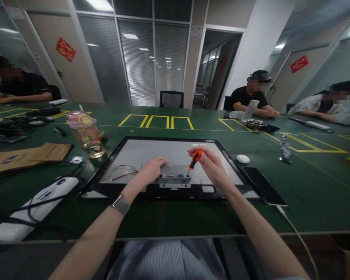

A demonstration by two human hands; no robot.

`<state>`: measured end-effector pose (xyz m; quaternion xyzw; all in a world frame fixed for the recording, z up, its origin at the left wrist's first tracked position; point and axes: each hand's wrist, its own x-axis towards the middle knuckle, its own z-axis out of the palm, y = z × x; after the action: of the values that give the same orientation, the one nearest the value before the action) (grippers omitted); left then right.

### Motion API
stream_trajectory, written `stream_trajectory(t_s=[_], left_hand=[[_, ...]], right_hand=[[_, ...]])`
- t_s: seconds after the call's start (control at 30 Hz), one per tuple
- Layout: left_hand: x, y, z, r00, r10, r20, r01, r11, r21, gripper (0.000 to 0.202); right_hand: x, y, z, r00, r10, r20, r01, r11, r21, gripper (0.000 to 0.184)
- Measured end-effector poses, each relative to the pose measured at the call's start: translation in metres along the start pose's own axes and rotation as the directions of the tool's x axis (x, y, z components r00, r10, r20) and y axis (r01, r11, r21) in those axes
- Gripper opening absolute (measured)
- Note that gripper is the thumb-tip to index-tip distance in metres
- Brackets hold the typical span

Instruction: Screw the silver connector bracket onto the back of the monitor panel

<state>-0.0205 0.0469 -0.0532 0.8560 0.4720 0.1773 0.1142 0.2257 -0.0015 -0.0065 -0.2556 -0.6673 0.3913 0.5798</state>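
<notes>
My right hand [211, 163] grips an orange-and-black screwdriver [196, 158]. The shaft slants down to the right end of a metal bracket [175, 180] with a row of connector ports. At the bracket's left end is my left hand [153, 170], its fingers bent over the upper edge; the fingertips are partly hidden. Beneath both hands lies a flat display panel [128, 149] with a black frame and pale grey back, the bracket standing near its front edge. Thin loose wires [119, 171] run across the panel left of my left hand.
Left of the panel are a drink cup [86, 134], a brown paper bag [51, 151] and a white power strip [43, 200] with black cables. On the right lie a white mouse [242, 158], a cabled phone [264, 184] and a metal bowl [256, 123]. Several people sit across the table.
</notes>
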Motion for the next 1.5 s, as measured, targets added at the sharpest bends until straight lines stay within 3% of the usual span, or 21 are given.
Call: stream_trajectory(t_s=[0.13,0.47,0.67,0.87,1.03,1.13,1.37,1.5], left_hand=[[-0.0005,0.0,-0.0002,1.0,0.001,0.0,-0.001,1.0,-0.011,0.043],[0.0003,0.0038,-0.0026,1.0,0.011,0.017,-0.011,1.0,0.004,0.046],[-0.0014,0.0035,-0.003,1.0,0.012,0.007,-0.012,1.0,-0.003,0.046],[-0.0009,0.0038,-0.0024,1.0,-0.013,0.015,0.013,1.0,-0.014,0.046],[-0.0007,0.0026,-0.0015,1.0,0.001,0.006,-0.001,1.0,-0.018,0.046],[-0.0008,0.0023,-0.002,1.0,0.0,0.015,0.0,1.0,-0.009,0.046],[0.0007,0.0007,-0.0008,1.0,0.002,0.025,-0.002,1.0,0.003,0.045],[0.0012,0.0003,-0.0006,1.0,0.008,0.026,-0.008,1.0,0.005,0.047]], right_hand=[[-0.0001,0.001,0.0002,1.0,-0.017,-0.013,0.017,0.998,0.061,0.014],[0.0017,-0.002,-0.0028,1.0,0.009,0.014,-0.009,0.999,0.04,0.024],[0.001,-0.0011,-0.0025,0.985,-0.094,-0.147,0.072,0.986,-0.148,0.018],[-0.0024,-0.0047,0.001,0.998,-0.048,-0.046,0.043,0.994,-0.096,0.028],[-0.001,0.0011,0.0008,0.98,-0.11,-0.165,0.088,0.987,-0.135,0.015],[0.0004,0.0038,-0.0006,0.981,-0.091,-0.172,0.081,0.995,-0.06,0.009],[0.0019,-0.0019,0.0016,0.994,0.043,-0.102,-0.024,0.983,0.181,0.018],[0.0022,-0.0042,0.0034,0.993,0.06,-0.106,-0.036,0.976,0.217,0.014]])
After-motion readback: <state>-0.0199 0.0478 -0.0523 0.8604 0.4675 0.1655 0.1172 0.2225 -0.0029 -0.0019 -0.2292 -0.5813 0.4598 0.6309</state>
